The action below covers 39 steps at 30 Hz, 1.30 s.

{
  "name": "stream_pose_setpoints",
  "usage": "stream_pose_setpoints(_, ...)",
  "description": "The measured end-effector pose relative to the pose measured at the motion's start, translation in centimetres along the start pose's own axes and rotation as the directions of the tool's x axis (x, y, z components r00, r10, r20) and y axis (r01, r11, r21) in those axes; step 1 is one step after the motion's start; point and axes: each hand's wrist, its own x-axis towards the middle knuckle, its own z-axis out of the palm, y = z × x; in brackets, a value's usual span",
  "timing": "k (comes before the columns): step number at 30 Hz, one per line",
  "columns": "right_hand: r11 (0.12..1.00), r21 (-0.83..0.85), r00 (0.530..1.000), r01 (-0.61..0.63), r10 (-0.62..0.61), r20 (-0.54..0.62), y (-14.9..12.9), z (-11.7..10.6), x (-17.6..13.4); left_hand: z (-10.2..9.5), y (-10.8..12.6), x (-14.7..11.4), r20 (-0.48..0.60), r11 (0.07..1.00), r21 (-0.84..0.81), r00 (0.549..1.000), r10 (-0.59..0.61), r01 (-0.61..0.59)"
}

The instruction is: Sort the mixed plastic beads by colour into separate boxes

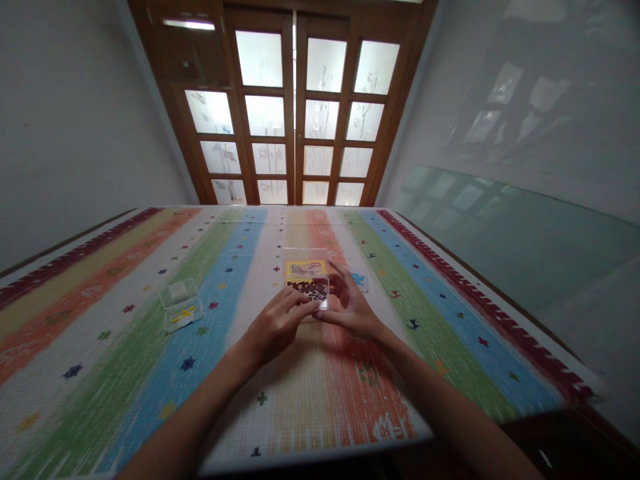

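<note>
A small clear plastic box (324, 303) with its lid raised holds many tiny dark brown pieces (307, 288). Behind the pieces, a yellow printed label (306, 268) shows at the lid. My right hand (353, 310) grips the box from its right side, thumb along the near edge and fingers around the far corner. Over the front left of the box, my left hand (280, 321) is bent, its fingertips at the pieces near the front edge. Whatever those fingertips pinch, if anything, is too small to make out.
To the left, a second clear box (183, 320) lies open with yellow sticks inside. A blue and white item (359, 281) sits just behind my right hand. A striped cloth (240, 400) covers the table; beyond it stand wooden glazed doors (295, 100).
</note>
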Motion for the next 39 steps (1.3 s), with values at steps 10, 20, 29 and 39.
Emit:
stream_pose_setpoints(10,0.989,0.144,0.999,-0.010,0.017,-0.049,-1.1,-0.6,0.3,-1.3,0.0,-0.2,-0.252,0.953,0.075,0.931,-0.265,0.292)
stream_pose_setpoints(20,0.983,0.174,0.998,-0.058,0.057,0.009,-2.1,-0.6,0.1,-0.3,-1.1,-0.7,-0.006,0.714,-0.561,0.860,-0.510,0.419)
stream_pose_setpoints(29,0.994,0.111,0.999,0.006,-0.003,-0.032,-1.7,-0.1,-0.1,0.1,-0.3,-0.1,-0.059,0.615,-0.723,0.858,-0.511,0.316)
stream_pose_setpoints(39,0.973,-0.168,0.986,0.158,-0.149,0.069,-1.7,-0.7,-0.4,0.3,-0.3,-0.2,-0.095,0.629,-0.710,0.842,-0.532,0.318)
